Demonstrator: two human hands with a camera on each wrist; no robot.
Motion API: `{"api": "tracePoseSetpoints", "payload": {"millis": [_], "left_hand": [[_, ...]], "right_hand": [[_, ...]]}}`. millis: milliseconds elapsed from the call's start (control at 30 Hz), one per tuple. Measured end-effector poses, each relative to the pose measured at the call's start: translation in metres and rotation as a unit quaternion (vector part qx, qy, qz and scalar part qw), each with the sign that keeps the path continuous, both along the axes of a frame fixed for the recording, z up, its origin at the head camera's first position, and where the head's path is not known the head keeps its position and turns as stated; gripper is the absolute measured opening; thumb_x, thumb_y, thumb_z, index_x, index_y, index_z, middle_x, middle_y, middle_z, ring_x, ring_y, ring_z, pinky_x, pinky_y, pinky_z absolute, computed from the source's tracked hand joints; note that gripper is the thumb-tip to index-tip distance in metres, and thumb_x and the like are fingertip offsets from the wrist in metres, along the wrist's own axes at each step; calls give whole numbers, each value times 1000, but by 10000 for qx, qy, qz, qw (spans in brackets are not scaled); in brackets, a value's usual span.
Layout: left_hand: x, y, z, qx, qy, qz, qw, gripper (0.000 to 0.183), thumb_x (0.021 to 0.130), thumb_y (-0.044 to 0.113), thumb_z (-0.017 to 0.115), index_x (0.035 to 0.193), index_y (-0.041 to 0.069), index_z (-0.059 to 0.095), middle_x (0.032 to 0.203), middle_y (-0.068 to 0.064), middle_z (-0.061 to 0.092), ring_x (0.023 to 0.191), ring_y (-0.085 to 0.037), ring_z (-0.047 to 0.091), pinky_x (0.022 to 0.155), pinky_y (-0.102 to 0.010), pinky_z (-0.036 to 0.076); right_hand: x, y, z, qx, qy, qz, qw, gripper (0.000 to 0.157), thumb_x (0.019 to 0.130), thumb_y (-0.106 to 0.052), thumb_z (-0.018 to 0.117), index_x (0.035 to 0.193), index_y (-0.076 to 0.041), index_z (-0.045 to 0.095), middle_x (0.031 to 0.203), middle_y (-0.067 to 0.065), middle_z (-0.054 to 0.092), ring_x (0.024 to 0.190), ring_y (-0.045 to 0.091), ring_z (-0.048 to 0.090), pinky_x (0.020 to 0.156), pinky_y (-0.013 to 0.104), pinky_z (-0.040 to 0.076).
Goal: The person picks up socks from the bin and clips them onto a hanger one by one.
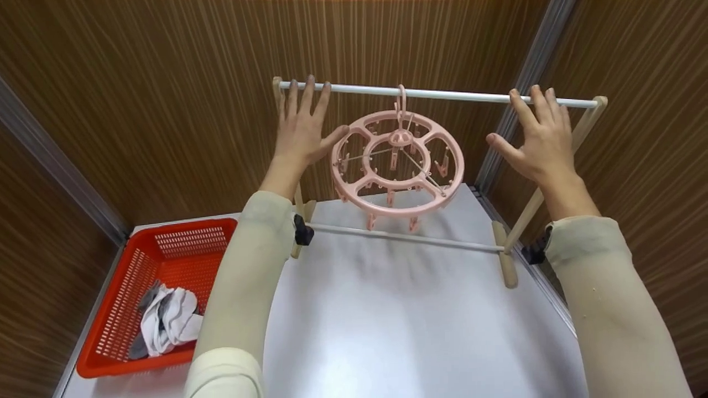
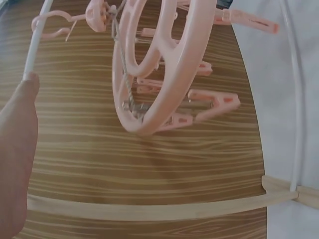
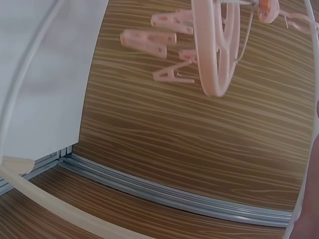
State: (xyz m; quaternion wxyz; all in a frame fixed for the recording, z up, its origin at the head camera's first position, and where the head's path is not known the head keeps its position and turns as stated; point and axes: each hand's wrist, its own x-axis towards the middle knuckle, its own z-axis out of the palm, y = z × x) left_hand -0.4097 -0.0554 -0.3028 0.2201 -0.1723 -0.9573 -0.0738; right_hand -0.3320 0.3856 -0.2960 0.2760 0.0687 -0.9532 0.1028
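Observation:
A pink round clip hanger [image 1: 401, 137] hangs by its hook from the white top bar [image 1: 453, 95] of a drying rack. Small pink clothespins [image 2: 214, 102] dangle from its ring, with nothing clipped in them. My left hand [image 1: 301, 130] is at the bar's left end, fingers spread and straight across it, thumb pointing toward the hanger's rim. Near the right end, my right hand [image 1: 542, 141] also reaches over the bar with straight fingers, its thumb held out to the side. Both wrist views show the hanger from the side and only a part of each hand.
A red perforated basket [image 1: 138, 363] at the left holds white and grey cloth pieces that look like socks [image 1: 171, 318]. The rack's wooden feet [image 1: 506, 271] and lower bar [image 1: 404, 236] stand on a white table [image 1: 343, 331]. Wood-grain panels [image 1: 182, 110] enclose the back and sides.

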Motion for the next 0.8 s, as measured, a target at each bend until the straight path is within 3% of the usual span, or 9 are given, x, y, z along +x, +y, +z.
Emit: {"api": "tracePoseSetpoints", "payload": {"millis": [333,533,800], "left_hand": [[-1,10,13,-329,-196,91,9992,95,89,83,20,161,26,-8,168,-10,-5,153,-33,-12,124,-50,-6],[0,8,13,-240,-100,19,9997,94,91,80,26,162,24,-1,168,-10,4,154,-34,-7,124,-46,-5],[1,5,13,-33,54,-146,9999,90,95,71,40,162,21,7,167,-12,9,154,-37,-3,125,-48,3]], "right_hand": [[-5,1,4,-42,-95,-28,9999,83,91,-70,50,160,-33,20,168,8,12,155,29,-5,124,48,-5],[-7,1,3,-179,66,3,9998,80,91,-67,53,158,-33,26,163,11,22,155,29,-1,123,57,6],[-11,0,-2,-27,460,13,9989,82,90,-61,59,158,-32,26,161,11,23,154,29,2,124,53,7]]}}
